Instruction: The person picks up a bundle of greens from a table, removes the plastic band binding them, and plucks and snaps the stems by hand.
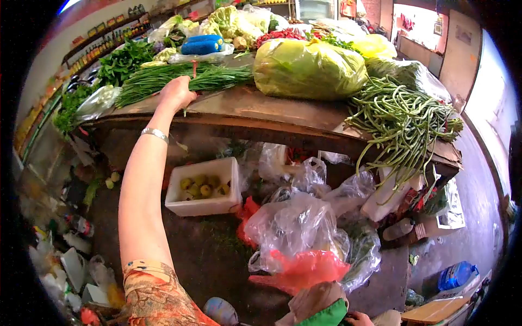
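My left hand [176, 93], with a bracelet on the wrist, reaches up to the table's front edge. Its fingers are closed on a bunch of thin green stalks [220, 77] that lies flat on the table. A red tie [194, 68] shows just above the hand. Low at the bottom edge, only a small part of my right hand [359, 319] is visible beside green and brown cloth [321, 307]; its fingers are mostly cut off, and what they hold cannot be seen.
On the table [239, 106] are a yellow-green bag [310, 68], long beans [405, 117], a blue bundle [201, 45] and leafy greens [125, 61]. Underneath stand a white foam box [204, 205] with round green produce and crumpled plastic bags [296, 223]. A blue bottle [455, 275] lies lower right.
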A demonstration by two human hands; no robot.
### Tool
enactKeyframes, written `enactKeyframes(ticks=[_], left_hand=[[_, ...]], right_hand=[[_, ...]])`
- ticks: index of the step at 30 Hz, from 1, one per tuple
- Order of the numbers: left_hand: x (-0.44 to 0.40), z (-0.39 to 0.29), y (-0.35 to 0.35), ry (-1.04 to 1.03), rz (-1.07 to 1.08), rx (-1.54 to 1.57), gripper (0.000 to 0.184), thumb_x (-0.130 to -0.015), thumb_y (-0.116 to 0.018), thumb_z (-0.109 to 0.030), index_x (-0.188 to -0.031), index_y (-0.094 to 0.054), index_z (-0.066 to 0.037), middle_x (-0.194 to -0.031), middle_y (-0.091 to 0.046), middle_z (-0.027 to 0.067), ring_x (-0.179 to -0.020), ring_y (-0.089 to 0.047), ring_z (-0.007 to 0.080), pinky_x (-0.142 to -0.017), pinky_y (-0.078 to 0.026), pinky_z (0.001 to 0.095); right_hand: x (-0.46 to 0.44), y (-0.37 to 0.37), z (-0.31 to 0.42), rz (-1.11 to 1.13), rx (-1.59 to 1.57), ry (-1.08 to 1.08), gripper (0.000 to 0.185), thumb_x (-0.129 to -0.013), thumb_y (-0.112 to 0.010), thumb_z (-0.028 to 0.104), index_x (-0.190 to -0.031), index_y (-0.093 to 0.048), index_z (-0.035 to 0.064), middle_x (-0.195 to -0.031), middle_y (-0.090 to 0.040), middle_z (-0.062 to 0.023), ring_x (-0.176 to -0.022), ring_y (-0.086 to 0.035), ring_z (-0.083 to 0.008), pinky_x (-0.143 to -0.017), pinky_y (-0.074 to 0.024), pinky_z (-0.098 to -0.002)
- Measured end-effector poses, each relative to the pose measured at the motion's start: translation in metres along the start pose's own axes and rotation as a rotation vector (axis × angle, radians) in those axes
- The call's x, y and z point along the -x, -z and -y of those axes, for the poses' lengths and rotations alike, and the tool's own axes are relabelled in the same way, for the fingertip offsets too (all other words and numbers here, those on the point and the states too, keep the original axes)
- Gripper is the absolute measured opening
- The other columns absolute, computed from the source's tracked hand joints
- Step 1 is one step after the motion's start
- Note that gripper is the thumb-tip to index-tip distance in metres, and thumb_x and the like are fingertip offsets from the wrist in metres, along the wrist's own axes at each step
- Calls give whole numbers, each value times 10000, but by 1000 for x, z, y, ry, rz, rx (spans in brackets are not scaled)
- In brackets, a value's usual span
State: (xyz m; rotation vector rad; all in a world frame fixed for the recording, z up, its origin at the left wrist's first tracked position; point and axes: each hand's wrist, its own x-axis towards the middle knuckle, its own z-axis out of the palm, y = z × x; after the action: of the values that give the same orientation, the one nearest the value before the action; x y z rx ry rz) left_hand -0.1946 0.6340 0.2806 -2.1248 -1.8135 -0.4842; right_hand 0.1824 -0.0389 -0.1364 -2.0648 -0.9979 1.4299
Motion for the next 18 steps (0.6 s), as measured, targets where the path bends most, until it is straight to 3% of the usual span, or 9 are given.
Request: enactKeyframes(ticks=[4, 9, 11, 12, 14, 15, 16, 17, 18], left_hand=[[13, -9, 12, -1, 91, -48, 415, -703, -720, -254, -1060, -601, -80, -1099, -640, 150, -1041, -602, 319, -864, -488, 426], [43, -17, 22, 12, 24, 46, 395, -707, -730, -235, -1042, -603, -67, -1076, -641, 175, -1034, -598, 334, -862, -485, 416], [61, -21, 28, 41, -5, 161, 410, -696, -743, -223, -1051, -606, -68, -1066, -644, 175, -1033, -599, 333, -864, -482, 410], [66, -23, 30, 61, 34, 203, 443, -685, -755, -211, -1081, -611, -75, -1078, -643, 181, -1036, -602, 333, -862, -481, 408], [79, -20, 11, 48, 51, 504, 502, -688, -746, -168, -1162, -603, -84, -1081, -653, 161, -1005, -629, 276, -824, -508, 394], [84, -16, 5, 22, 118, 707, 497, -706, -721, -118, -1185, -596, -71, -1087, -657, 147, -993, -636, 259, -807, -524, 397], [114, -30, 14, -58, 144, 1130, 474, -718, -674, -58, -1185, -593, -47, -1088, -657, 129, -980, -637, 250, -796, -538, 397], [154, -54, 23, -143, 170, 1550, 457, -730, -627, 2, -1185, -590, -23, -1090, -657, 110, -967, -638, 240, -784, -552, 396], [186, -72, 28, -39, 207, 1601, 440, -745, -603, 38, -1183, -579, 2, -1088, -656, 120, -917, -655, 248, -786, -550, 388]], right_hand=[[6, 0, 3, 48, -60, 25, 296, -880, -605, 174, -1127, -605, 11, -811, -632, -85, -638, -535, -157, -540, -444, -291], [24, 4, 20, -16, -102, 177, 302, -882, -587, 153, -1147, -601, 11, -808, -622, -87, -649, -537, -154, -556, -449, -287], [11, 2, -3, 67, -97, 99, 323, -878, -612, 180, -1163, -605, 28, -885, -652, -109, -724, -564, -176, -615, -473, -300], [8, 5, 4, 70, -226, -8, 300, -859, -641, 180, -1079, -630, -23, -932, -656, -71, -863, -590, -149, -784, -478, -287], [4, 19, 36, -73, -275, 126, 226, -859, -641, 170, -994, -643, -11, -896, -642, -36, -814, -576, -125, -722, -471, -277], [-9, 29, 42, -93, -446, 117, 276, -861, -643, 185, -1054, -626, -11, -928, -646, -30, -819, -580, -125, -723, -464, -266], [-3, 38, 79, -114, -690, 210, 396, -865, -643, 224, -1178, -576, -9, -1013, -649, -52, -856, -578, -132, -731, -457, -260], [-18, 48, 92, -152, -628, 311, 526, -867, -640, 264, -1294, -497, -8, -1121, -628, -86, -960, -575, -154, -809, -453, -281], [-26, 55, 125, -119, -576, 497, 573, -875, -627, 266, -1349, -446, -2, -1226, -579, -116, -1077, -549, -182, -885, -432, -300]])
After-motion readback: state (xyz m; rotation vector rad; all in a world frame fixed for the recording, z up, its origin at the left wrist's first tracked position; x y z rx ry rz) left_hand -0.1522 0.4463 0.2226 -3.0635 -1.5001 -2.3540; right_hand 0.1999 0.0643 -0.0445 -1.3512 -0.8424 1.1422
